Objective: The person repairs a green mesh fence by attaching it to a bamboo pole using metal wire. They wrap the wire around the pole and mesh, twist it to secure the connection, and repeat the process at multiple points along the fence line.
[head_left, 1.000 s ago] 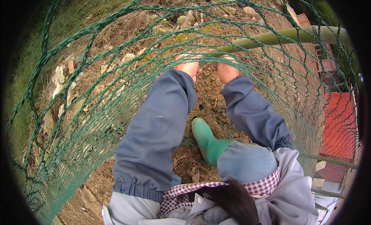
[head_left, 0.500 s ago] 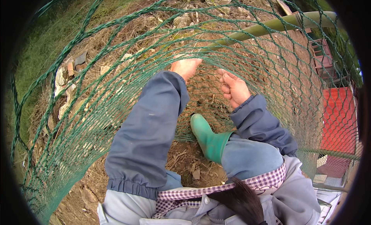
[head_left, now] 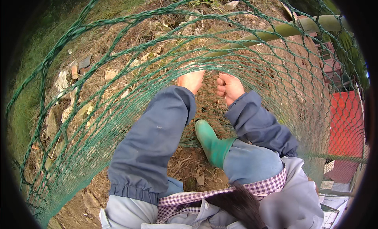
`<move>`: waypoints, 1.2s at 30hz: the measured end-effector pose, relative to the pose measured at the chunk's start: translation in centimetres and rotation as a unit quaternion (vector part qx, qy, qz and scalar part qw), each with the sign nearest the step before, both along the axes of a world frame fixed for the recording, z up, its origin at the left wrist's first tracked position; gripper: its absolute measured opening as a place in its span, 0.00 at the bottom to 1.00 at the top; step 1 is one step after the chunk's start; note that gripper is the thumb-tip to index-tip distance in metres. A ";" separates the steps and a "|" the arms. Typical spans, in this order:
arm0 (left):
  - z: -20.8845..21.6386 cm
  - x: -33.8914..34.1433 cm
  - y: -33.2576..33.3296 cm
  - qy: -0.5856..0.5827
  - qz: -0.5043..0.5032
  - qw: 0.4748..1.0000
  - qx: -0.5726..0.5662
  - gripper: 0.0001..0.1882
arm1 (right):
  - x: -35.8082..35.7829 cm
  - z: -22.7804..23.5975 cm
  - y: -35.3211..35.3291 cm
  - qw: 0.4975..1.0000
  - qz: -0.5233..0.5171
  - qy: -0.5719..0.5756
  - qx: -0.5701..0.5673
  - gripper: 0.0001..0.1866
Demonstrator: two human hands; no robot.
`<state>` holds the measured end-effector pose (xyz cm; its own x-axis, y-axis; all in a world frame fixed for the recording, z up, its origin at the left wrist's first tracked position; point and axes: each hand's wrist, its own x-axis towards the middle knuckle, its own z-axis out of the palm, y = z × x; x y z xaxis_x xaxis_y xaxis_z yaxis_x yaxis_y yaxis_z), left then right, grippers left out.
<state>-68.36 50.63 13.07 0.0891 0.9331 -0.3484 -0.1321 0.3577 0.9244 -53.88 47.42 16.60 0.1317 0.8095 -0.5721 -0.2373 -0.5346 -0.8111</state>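
Both hands were out in front at the green wire netting [head_left: 118, 111], which curved up and over the ground of dry straw and soil [head_left: 130, 44] like a loose tunnel. The left hand [head_left: 191, 80] lay against the mesh with its fingers reaching forward; from this angle I could not tell whether its grip was spread flat on the wire or hooked through a hole. The right hand [head_left: 229, 87] was just beside it, its grip pressed together into a fist, apparently pinching a strand of the netting, though the wire inside the fist was hidden. A green rubber boot [head_left: 210, 144] stood on the soil below the hands, close to the bottom edge of the mesh. A green bamboo pole [head_left: 275, 32] ran across beyond the netting, and a red fence panel [head_left: 346, 122] stood well off to the right.

To do this well, I judged that the two hands needed to stay close together, so the mesh between them stayed taut and did not buckle. The fisted hand would do best holding on a twisted joint, not a single thin strand, which could bend or cut into the skin. The boot could pin the lower edge while the hands pulled. Loose cut ends were the likely hazard for bare fingers.
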 end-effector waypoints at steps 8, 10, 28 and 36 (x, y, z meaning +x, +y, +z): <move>0.7 0.6 0.5 -0.221 0.074 0.970 -0.067 0.11 | -0.6 -2.2 2.5 0.990 -0.013 0.088 0.105 0.09; 0.7 0.9 1.0 -0.218 0.103 0.967 -0.081 0.11 | -0.6 -2.4 3.2 0.991 -0.021 0.093 0.095 0.10; -3.0 0.9 1.5 -0.011 0.140 0.989 0.038 0.11 | 1.1 -2.8 -3.0 0.943 -0.050 0.325 0.056 0.15; -6.2 -0.1 2.7 -0.098 0.146 0.984 -0.005 0.11 | 3.3 -4.3 -2.0 0.960 -0.025 0.276 0.039 0.20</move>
